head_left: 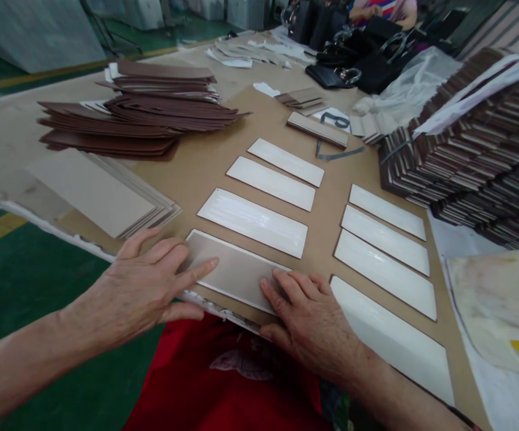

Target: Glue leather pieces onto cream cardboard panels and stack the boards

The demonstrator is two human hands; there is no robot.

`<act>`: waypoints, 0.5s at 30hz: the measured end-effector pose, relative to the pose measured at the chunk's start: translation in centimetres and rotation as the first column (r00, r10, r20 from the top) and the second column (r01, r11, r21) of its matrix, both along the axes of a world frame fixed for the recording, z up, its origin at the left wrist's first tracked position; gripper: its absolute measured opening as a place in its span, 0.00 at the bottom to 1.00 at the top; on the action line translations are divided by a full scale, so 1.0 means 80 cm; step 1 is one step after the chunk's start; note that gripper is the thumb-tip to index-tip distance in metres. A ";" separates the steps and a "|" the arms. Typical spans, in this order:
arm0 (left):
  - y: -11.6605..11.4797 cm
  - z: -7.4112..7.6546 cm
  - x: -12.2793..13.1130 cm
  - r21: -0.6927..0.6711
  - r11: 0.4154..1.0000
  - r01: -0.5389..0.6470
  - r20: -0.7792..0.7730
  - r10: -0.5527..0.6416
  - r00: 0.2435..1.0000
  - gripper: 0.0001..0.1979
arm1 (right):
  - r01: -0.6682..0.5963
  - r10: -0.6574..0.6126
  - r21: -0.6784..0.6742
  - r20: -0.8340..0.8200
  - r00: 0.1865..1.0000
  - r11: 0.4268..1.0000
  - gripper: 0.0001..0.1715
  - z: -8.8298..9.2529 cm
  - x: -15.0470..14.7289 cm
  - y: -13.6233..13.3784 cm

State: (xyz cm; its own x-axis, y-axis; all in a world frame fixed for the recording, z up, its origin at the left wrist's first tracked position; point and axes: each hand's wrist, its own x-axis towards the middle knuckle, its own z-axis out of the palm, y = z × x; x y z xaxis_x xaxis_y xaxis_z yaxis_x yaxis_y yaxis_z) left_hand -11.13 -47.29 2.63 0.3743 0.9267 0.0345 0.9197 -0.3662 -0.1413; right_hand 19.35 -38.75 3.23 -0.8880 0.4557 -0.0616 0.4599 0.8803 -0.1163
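A beige board lies on a slightly larger white-faced panel at the table's front edge, leaving a thin white rim. At its left end rests my left hand, fingers spread, the index finger on the board. My right hand lies over the right end, fingertips flat on the board and thumb near the table edge. Behind it are several white-coated panels with dark edges, such as the nearest panel. Another column stands to the right, its front panel partly hidden by my right arm. A stack of beige boards sits beyond my left hand.
Brown leather-like pieces are piled at the back left. Tall stacks of dark-edged panels rise at the right. A small bundle of strips, black bags and a seated person are farther back. A stained pad lies at right.
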 end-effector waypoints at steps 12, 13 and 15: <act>0.000 -0.016 -0.013 0.019 0.999 0.032 0.123 -0.034 0.992 0.32 | 0.181 -0.178 0.109 -0.032 0.984 0.978 0.33 0.029 0.053 0.000; 0.002 -0.018 -0.014 0.031 0.998 0.054 0.127 -0.058 0.990 0.32 | 0.202 -0.198 0.108 -0.049 0.979 0.973 0.32 0.033 0.057 0.002; 0.005 -0.020 -0.016 0.047 0.994 0.095 0.136 -0.101 0.986 0.31 | 0.226 -0.218 0.091 -0.089 0.972 0.970 0.31 0.038 0.061 0.005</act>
State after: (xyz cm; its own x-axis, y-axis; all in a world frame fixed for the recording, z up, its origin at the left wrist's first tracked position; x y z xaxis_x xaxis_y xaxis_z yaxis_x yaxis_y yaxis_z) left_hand -12.41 -46.93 1.06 0.4521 0.8826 0.1286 0.8915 -0.4519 -0.0324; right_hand 24.21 -38.35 6.27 -0.7642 0.6422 0.0600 0.6380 0.7663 -0.0760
